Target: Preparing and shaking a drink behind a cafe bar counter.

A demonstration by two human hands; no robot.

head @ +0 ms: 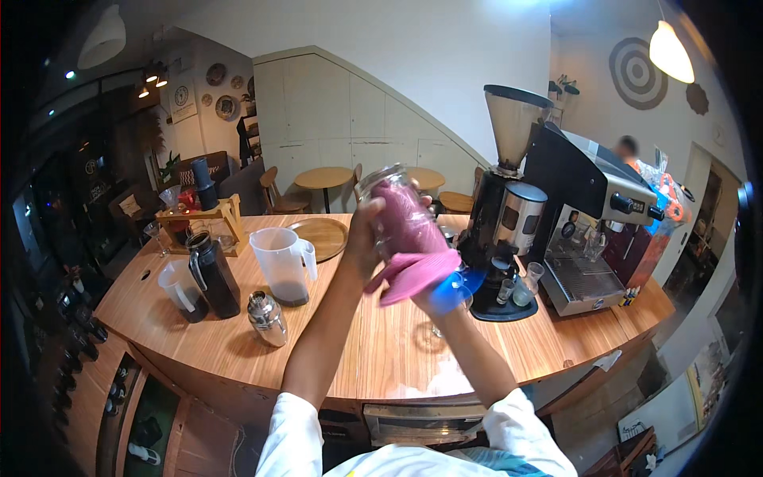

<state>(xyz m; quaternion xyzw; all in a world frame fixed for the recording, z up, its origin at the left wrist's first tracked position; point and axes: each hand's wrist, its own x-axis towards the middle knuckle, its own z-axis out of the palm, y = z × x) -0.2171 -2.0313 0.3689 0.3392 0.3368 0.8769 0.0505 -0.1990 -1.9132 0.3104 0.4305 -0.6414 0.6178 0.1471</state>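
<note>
A clear glass jar (382, 174) is held up above the counter, tilted with its base away from me. My left hand (365, 229) grips its side, and fingertips show around the far side. Inside the jar a pink cloth (408, 223) is bunched against the glass, and its loose end (417, 277) hangs out of the mouth towards me. My right hand (424, 296) reaches into the jar's mouth with the cloth, which covers most of that hand. Something blue and blurred (450, 295) is at my right wrist.
On the wooden counter (334, 358) stand a steel cocktail shaker (267, 319), a translucent pitcher (277, 262), a dark jug (214, 277) and a smaller measuring jug (182, 292). To the right are a coffee grinder (477, 229) and an espresso machine (587, 256). A person (627, 149) is beyond them.
</note>
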